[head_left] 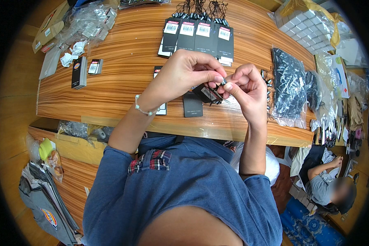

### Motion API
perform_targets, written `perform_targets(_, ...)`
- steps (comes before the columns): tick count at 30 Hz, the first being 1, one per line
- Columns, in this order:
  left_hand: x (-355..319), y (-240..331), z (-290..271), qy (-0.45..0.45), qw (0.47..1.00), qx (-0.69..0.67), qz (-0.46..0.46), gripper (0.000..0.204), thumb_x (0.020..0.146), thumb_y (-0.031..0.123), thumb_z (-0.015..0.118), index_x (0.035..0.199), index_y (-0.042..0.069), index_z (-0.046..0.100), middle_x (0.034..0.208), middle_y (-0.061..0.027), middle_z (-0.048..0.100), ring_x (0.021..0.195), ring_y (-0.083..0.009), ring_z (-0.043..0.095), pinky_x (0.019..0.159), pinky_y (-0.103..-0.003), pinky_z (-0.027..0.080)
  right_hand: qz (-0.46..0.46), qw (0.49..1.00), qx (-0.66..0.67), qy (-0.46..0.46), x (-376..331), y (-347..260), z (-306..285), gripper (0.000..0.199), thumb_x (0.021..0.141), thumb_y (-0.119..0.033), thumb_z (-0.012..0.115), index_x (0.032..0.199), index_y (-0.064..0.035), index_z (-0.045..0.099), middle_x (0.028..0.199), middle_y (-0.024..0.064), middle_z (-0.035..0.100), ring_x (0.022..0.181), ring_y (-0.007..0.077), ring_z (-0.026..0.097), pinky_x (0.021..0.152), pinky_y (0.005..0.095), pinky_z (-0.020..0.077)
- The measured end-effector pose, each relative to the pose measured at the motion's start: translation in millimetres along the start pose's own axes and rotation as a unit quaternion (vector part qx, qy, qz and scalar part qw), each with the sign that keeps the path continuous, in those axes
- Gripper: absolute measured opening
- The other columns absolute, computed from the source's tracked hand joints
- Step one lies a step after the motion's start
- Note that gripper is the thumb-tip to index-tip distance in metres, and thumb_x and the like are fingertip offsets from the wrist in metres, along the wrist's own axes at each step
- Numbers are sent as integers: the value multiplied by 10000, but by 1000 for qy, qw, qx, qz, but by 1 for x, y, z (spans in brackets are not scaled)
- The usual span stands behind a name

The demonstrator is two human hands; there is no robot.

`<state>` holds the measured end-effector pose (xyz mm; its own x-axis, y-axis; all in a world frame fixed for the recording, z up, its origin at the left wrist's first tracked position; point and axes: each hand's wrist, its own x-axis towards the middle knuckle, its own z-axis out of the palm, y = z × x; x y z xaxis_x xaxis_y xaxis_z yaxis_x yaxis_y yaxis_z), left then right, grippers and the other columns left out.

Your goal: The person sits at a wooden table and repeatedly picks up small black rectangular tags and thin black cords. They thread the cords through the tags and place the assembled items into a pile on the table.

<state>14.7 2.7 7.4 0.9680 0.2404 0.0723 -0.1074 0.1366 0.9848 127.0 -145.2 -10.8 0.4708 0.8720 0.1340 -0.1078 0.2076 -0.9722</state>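
My left hand (pixel 184 71) and my right hand (pixel 247 88) meet above the table, the fingertips of both pinched together on a small dark tag string (pixel 224 82) with a clasp. From it hangs a black hang tag (pixel 207 93), tilted and partly hidden by my left fingers. Beneath my hands a black card tag (pixel 192 107) lies flat on the wood. Another tag pokes out from under my left wrist. Just beyond my hands, several black hang tags (pixel 204 37) with white labels lie in overlapping rows, their black strings bunched at the far end.
Along the right stands a clear bag of black strings (pixel 289 82), with loose strings beside it. A box of small white packs (pixel 305 26) is behind. At left are stacked tags (pixel 79 73), crumpled paper (pixel 73 53) and plastic bags (pixel 88 28). Another person (pixel 326 184) sits at lower right.
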Motion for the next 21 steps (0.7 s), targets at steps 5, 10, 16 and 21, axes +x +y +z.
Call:
perform_targets(5, 4, -3, 1, 12, 999, 40, 13, 92, 814, 12, 605, 889, -37, 628, 781, -55, 626, 691, -73, 577, 623, -186, 478, -1, 999, -22, 44, 3, 5, -4, 208, 787, -16, 648, 918, -15, 486, 708, 30, 588, 644, 64, 562, 566, 173, 433)
perform_targets(10, 7, -8, 9, 50, 996, -26, 68, 121, 821, 32, 604, 935, -10, 598, 758, -11, 592, 670, -42, 553, 585, -166, 452, -3, 999, -47, -3, 5, 0, -14, 243, 774, -58, 673, 980, -6, 553, 651, -35, 535, 558, 14, 437, 513, 142, 317)
perform_targets(16, 10, -6, 17, 68, 990, 51, 117, 157, 807, 35, 623, 956, 13, 579, 782, 1, 568, 622, -21, 491, 564, -159, 418, 16, 978, -205, 40, -1, -21, -15, 126, 783, -87, 667, 854, 6, 619, 574, -57, 497, 537, 6, 398, 487, 167, 297)
perform_targets(21, 4, 16, 11, 27, 979, 203, 17, 188, 794, 50, 638, 970, -2, 593, 787, -3, 573, 654, -32, 470, 602, -159, 410, -98, 952, -274, 97, -3, -38, -34, 108, 762, -43, 652, 790, 41, 591, 766, 23, 525, 701, 75, 469, 635, 205, 377)
